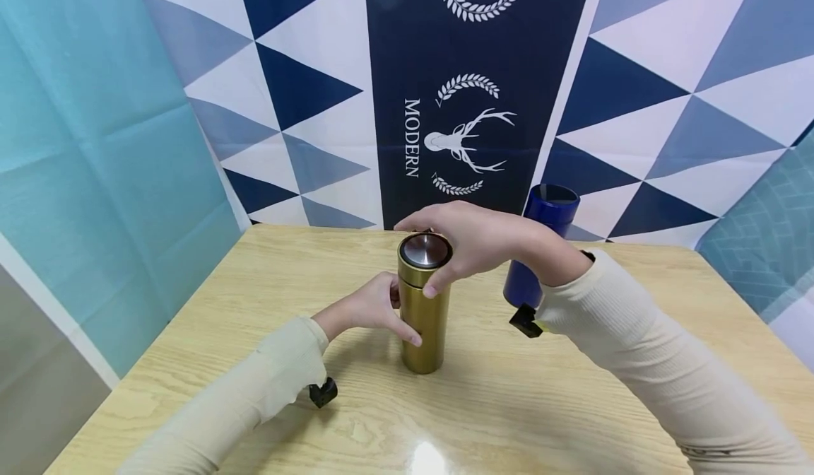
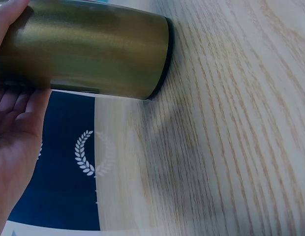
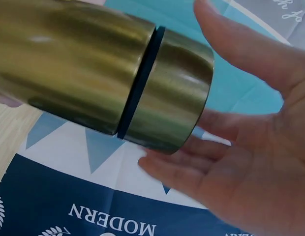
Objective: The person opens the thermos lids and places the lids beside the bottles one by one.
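A gold thermos [image 1: 425,326] stands upright on the wooden table, with a black ring at its base in the left wrist view. My left hand [image 1: 374,305] grips its body from the left, thumb across the front and fingers behind. Around the thermos's lid [image 3: 174,88] my right hand [image 1: 473,238] is spread from above. In the right wrist view, its thumb [image 3: 236,44] stands away from the lid, while the other fingers lie beside and partly behind it. A thin dark band separates lid and body. Whether those fingers touch the lid I cannot tell.
A dark blue cylindrical bottle [image 1: 552,210] stands at the back right of the table [image 1: 254,277], partly hidden behind my right wrist. Patterned cloth [image 1: 318,107] hangs along the table's back edge, and a teal sheet [image 1: 108,143] hangs on the left.
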`<state>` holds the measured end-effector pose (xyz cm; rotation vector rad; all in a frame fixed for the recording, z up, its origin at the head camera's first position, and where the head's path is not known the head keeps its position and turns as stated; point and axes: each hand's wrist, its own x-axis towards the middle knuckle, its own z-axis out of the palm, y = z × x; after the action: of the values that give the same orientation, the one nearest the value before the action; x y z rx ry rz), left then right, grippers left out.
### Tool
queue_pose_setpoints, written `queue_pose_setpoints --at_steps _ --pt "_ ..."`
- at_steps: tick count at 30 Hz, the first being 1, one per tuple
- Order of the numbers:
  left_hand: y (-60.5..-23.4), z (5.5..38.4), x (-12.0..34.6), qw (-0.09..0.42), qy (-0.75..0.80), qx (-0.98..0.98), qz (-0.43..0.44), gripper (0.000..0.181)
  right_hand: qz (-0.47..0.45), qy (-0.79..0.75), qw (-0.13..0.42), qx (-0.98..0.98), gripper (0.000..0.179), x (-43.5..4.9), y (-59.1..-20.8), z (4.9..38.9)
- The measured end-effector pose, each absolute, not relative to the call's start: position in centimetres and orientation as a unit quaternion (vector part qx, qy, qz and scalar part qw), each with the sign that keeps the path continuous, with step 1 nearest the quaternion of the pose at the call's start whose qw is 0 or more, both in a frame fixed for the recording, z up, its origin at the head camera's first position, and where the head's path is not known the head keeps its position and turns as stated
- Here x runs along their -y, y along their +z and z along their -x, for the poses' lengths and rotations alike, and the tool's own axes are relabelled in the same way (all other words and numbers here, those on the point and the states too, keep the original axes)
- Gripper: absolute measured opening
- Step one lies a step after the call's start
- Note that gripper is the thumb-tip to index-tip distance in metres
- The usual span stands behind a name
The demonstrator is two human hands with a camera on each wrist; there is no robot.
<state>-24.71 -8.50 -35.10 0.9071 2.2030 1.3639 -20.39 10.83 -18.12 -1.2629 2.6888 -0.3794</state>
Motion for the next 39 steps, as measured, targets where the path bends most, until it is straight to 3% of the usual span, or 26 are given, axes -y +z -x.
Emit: queue_pose_setpoints --at_steps 6,13,39 --pt "-34.8 24.7 8.5 0.182 0.481 -0.792 -0.329 0.051 0.355 -0.139 0.053 -0.923 0.072 -10.2 -17.9 19.6" --pt "-35.0 24.6 8.6 0.190 0.483 -0.792 -0.321 0.053 0.294 -0.148 0.038 -0.943 0.044 -9.4 -18.1 19.2" --pt "-34.7 24.3 8.4 0.196 0.481 -0.793 -0.318 0.055 0.345 -0.163 0.054 -0.923 0.050 -10.4 -18.0 20.0"
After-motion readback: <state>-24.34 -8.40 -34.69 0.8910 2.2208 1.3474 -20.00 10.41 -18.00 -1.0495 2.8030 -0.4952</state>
